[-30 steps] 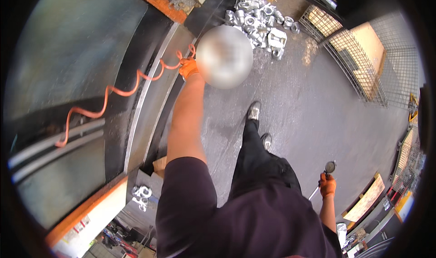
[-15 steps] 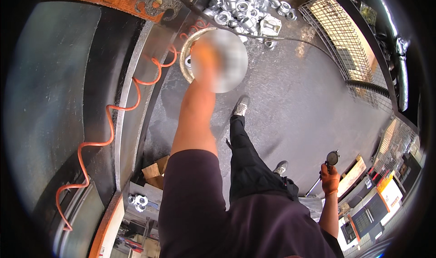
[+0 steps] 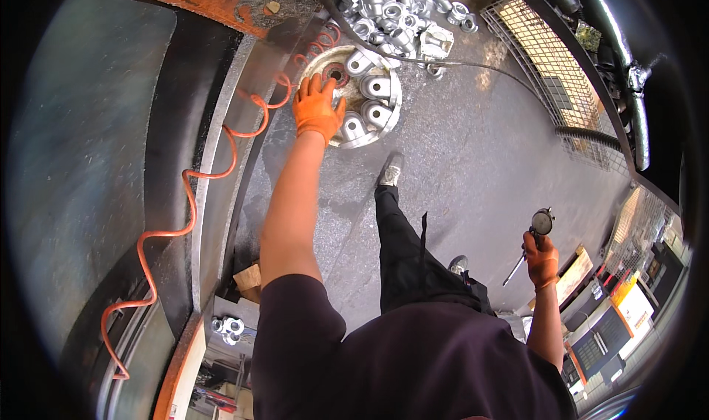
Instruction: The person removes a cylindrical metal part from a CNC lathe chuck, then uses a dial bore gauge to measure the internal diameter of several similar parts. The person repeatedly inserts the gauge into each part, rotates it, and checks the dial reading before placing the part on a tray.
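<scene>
My left hand (image 3: 317, 111), in an orange glove, reaches over the near left side of a round pale tray (image 3: 396, 98). Its fingers are spread near the dark reddish hub (image 3: 336, 75); what lies under the palm is hidden. Several silvery metal fittings (image 3: 375, 87) with round holes sit in a ring inside the tray. Off to the right, my right hand (image 3: 543, 261), gloved in orange too, is closed around a dial bore gauge (image 3: 542, 221). The round dial points up, and its thin rod slants down to the left.
Behind the tray lies a heap of silvery metal fittings (image 3: 402, 14) on the floor. An orange coiled hose (image 3: 168, 233) runs along the machine panel (image 3: 96, 124) at left. A dark cable crosses above the tray. Wire mesh (image 3: 550, 58) stands at far right.
My left forearm has shifted slightly left, and the hand and tray, blurred before, now show clearly. The gauge in my right hand has risen and tilted, showing more of its rod.
</scene>
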### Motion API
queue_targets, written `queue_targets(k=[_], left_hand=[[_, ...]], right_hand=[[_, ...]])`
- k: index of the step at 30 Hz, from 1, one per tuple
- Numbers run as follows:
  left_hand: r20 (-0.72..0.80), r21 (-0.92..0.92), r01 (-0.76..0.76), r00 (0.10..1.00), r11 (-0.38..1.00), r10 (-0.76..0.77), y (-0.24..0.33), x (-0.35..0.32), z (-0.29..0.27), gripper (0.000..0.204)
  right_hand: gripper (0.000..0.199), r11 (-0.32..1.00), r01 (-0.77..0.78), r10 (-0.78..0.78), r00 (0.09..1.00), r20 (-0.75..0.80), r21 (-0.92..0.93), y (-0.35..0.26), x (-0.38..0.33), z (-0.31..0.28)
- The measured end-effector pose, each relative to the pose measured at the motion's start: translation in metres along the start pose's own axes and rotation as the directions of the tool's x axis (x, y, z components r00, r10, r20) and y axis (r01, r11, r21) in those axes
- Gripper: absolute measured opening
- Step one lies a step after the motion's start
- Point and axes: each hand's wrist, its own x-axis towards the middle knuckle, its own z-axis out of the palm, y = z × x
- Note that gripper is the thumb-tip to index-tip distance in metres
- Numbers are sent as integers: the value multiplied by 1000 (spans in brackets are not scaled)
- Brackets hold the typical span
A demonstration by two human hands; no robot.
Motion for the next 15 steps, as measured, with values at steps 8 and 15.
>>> queue_targets(k=[8, 15], left_hand=[[135, -247, 467, 884, 849, -447, 43, 4, -29, 39], [497, -26, 682, 643, 730, -583, 54, 9, -31, 56]], right_hand=[[25, 999, 37, -36, 999, 30, -34, -16, 7, 0], [20, 996, 77, -79, 997, 28, 44, -13, 2, -6]])
